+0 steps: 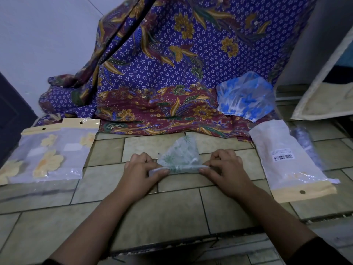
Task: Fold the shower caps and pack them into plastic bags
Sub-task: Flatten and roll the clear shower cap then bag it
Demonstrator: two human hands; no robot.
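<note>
Your left hand [141, 170] and right hand [225, 169] hold the green-print shower cap [181, 157] on the tiled floor [172, 217]. Fingers clamped on its folded near edge, one hand at each end.

Greenish tiled floor [172, 217], purple and maroon batik cloth [162, 73] draped upright behind it, white wall [38, 35] left of the cloth, pale board [324, 88] leaning at its right

The single head view looks forward and steeply down from above the person's forearms onto a tiled floor [172, 213]. It sits close over both hands, wide enough to take in the hanging cloth [172, 64] beyond.
</note>
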